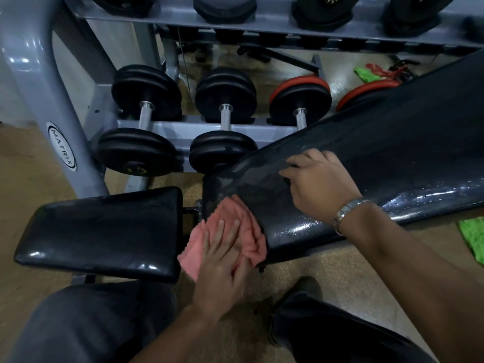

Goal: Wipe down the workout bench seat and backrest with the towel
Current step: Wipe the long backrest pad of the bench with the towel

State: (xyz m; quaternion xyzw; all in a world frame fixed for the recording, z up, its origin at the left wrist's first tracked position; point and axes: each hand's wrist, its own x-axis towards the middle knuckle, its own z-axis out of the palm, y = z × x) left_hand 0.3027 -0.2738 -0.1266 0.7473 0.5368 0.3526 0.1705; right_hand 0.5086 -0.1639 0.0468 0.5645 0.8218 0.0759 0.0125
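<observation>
Towel (pixel 230 231) on the wet backrest (pixel 379 158)

We press it flat under our left hand (pixel 222 268), fingers spread; our right hand (pixel 319 182) rests open, dumbbell rack (pixel 36 82) behind.

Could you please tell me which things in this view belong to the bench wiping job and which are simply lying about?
Part of the job:
pink towel
backrest
seat
left hand, pressing the towel
right hand, flat on the backrest

Just lying about:
dumbbells on the rack
green cloth on the floor
</observation>
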